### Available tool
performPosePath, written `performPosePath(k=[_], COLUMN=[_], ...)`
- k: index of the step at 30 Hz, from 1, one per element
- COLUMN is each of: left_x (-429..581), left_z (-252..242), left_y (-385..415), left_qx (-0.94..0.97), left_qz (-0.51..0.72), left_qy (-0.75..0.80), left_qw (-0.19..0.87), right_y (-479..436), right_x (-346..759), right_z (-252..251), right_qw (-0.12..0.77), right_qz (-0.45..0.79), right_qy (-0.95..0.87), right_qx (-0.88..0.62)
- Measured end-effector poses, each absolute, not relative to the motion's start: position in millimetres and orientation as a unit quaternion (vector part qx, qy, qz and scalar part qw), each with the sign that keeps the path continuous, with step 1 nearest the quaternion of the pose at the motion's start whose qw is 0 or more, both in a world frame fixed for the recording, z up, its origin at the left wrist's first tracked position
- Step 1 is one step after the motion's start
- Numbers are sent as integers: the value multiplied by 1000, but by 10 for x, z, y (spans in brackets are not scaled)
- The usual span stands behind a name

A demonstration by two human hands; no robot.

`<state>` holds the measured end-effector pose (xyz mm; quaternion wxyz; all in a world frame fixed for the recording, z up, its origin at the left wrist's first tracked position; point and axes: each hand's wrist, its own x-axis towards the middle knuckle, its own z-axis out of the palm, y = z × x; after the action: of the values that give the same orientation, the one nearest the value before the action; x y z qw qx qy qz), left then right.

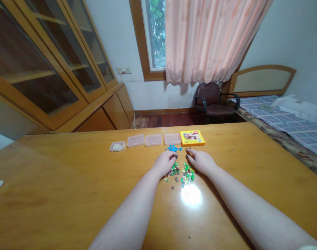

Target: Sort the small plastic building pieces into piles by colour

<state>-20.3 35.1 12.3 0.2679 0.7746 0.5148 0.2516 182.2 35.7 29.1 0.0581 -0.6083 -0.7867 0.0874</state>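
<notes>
My left hand (165,163) is closed in a pinch beside a mixed pile of green, brown and white toy bricks (175,169). A small dark spot shows at its fingertips; I cannot tell whether that is a brick or a nail. Across from it, my right hand (203,162) rests with thumb and index finger apart, near a few small brown bricks (188,149). Between and below the hands lies a second pile of green, yellow, white and light blue bricks (187,175). Just beyond my left fingers is a heap of blue bricks (173,148).
Clear plastic trays (153,140) stand in a row along the table's (69,187) far side, with a smaller tray (117,146) holding pale pieces at the left end. A yellow box (192,138) ends the row. Beyond are an office chair (213,99), a bed and a cabinet.
</notes>
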Motion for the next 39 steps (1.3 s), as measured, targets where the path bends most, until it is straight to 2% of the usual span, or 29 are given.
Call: performPosePath(k=[26,39], left_x=[-193,-194], left_z=[110,114], left_y=[353,352], left_qx=[776,775], left_qz=[252,253], left_qy=[514,517], left_qw=[264,262], right_y=[349,323], right_x=[1790,1795], right_z=[277,291], right_qw=[34,103], right_qz=[77,102], right_qy=[-787,-779], right_qx=[-612,-610])
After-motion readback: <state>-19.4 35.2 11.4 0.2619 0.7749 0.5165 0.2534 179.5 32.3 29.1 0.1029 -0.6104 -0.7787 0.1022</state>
